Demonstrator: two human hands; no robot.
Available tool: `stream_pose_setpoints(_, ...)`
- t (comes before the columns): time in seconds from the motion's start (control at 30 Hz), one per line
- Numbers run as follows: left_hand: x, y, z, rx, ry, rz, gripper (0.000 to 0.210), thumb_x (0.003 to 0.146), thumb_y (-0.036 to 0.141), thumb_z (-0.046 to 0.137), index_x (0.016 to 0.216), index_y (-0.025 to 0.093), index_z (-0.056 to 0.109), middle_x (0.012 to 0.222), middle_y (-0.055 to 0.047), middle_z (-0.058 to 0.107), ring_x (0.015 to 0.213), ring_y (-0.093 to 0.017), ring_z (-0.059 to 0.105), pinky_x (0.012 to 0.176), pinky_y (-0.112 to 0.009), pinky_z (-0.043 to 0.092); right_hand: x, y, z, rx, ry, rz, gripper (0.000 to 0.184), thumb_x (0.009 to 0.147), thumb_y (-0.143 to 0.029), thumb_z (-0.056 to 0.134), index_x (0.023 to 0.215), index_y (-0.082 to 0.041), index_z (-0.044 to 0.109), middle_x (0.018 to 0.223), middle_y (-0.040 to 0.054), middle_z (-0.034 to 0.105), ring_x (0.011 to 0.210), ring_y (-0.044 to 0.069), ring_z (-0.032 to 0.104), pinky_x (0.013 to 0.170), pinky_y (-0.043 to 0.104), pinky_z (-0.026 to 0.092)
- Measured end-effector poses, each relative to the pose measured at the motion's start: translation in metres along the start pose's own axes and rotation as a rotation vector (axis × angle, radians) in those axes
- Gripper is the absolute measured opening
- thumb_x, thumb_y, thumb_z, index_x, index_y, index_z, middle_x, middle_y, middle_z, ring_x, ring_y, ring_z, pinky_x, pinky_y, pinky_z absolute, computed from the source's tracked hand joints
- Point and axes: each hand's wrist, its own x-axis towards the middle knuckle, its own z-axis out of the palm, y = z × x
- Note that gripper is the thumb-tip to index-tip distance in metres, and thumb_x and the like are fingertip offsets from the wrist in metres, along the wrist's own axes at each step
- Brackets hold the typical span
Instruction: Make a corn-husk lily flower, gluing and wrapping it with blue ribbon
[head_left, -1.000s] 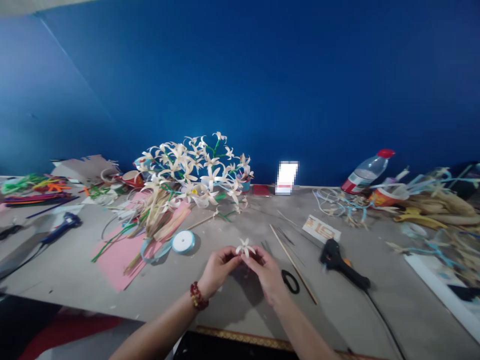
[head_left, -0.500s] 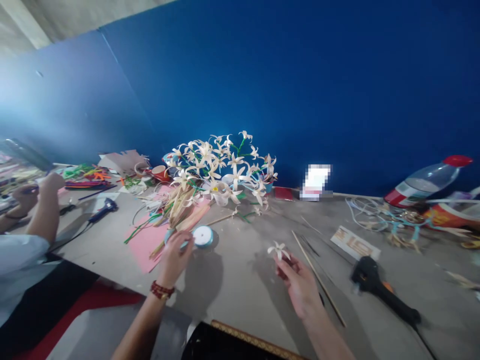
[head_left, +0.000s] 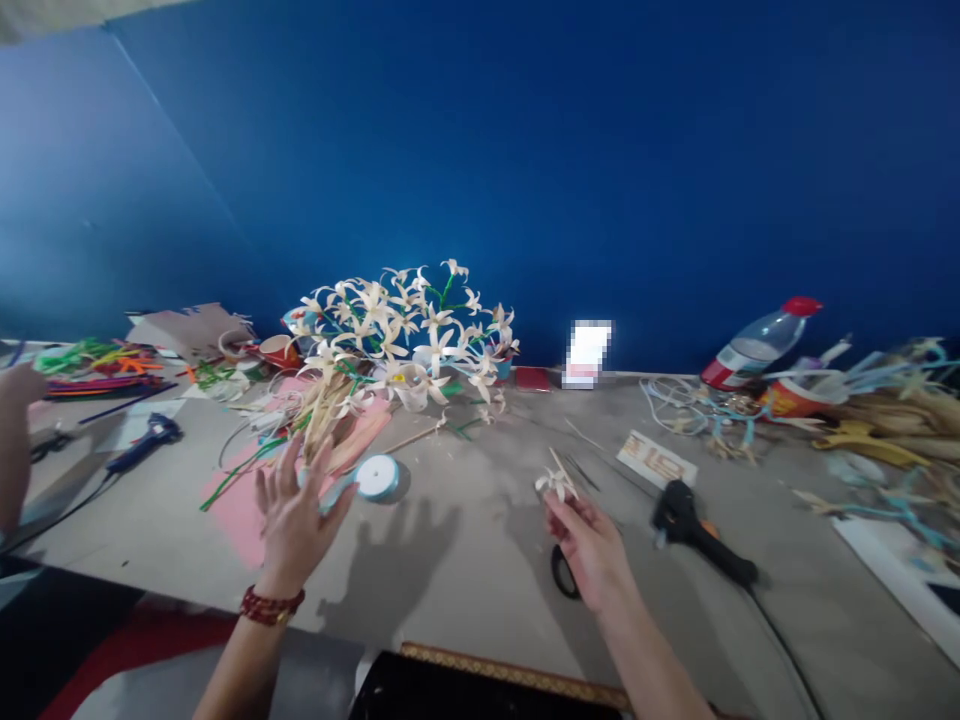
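Note:
My right hand [head_left: 589, 548] pinches a small white handmade flower [head_left: 556, 484] between thumb and fingertips, above the grey table. Its petals spread out past the fingers. My left hand [head_left: 300, 510], with a red beaded bracelet [head_left: 271, 606] at the wrist, is raised with fingers spread and nothing held. Just right of its fingertips lies a roll of light blue ribbon [head_left: 376, 478]. Behind that stands a large bunch of white flowers [head_left: 405, 335] on green stems. Dried husk strips [head_left: 324, 415] and pink paper [head_left: 238, 515] lie behind and beside my left hand.
A black glue gun [head_left: 701, 535] lies right of my right hand, its cord running to the front edge. Scissors [head_left: 564, 573] are partly hidden by that hand. A blue glue gun [head_left: 144, 445] lies left. A bottle [head_left: 757, 345] leans at the back right. Another person's arm [head_left: 13, 440] shows far left.
My left hand has come away from beside the ribbon roll and opened, fingers spreading. My right hand still holds the flower. The view has turned to the right.

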Motion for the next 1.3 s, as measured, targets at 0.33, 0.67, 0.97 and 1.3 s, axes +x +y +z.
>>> stream_pose_setpoints(0.33,-0.007,0.062,-0.007,-0.054,-0.312,0.367,0.068,0.083,0.052,0.066,0.145,0.036,0.045,0.166,-0.011,0.009,0.148,-0.044,0.014,0.114,-0.069,0.004,0.002,-0.006,-0.003,0.045,0.045,0.003,0.038,0.047,-0.033,0.095,0.075,-0.02,0.074,0.068,-0.0017,0.068,0.056,0.011,0.057,0.049,0.022,0.048)
stream_pose_setpoints(0.67,-0.007,0.045,-0.014,-0.041,-0.338,0.458,0.055,0.088,0.047,0.061,0.141,0.033,0.052,0.137,-0.01,0.062,0.142,-0.039,0.034,0.114,-0.068,-0.009,0.01,-0.036,-0.019,0.093,0.157,-0.198,0.039,0.041,-0.03,0.097,0.069,-0.02,0.071,0.074,-0.0019,0.069,0.062,0.011,0.058,0.052,0.021,0.048)
stream_pose_setpoints(0.97,0.003,0.079,-0.023,-0.117,-0.36,0.599,0.055,0.086,0.047,0.065,0.139,0.042,0.051,0.161,-0.011,0.029,0.146,-0.041,0.023,0.113,-0.072,0.004,-0.03,-0.012,0.02,-0.229,-0.216,-0.122,0.033,0.063,-0.043,0.087,0.082,-0.019,0.074,0.075,0.0039,0.07,0.07,0.018,0.06,0.066,0.027,0.048)
stream_pose_setpoints(1.3,0.016,0.135,-0.004,-0.278,-0.467,0.849,0.04,0.088,0.052,0.06,0.122,0.032,0.065,0.156,-0.011,0.038,0.148,-0.036,0.022,0.114,-0.065,-0.013,-0.049,-0.051,0.035,-0.349,-0.654,-0.15,0.029,0.073,-0.048,0.078,0.074,-0.021,0.068,0.075,0.0031,0.065,0.069,0.018,0.057,0.064,0.027,0.045)
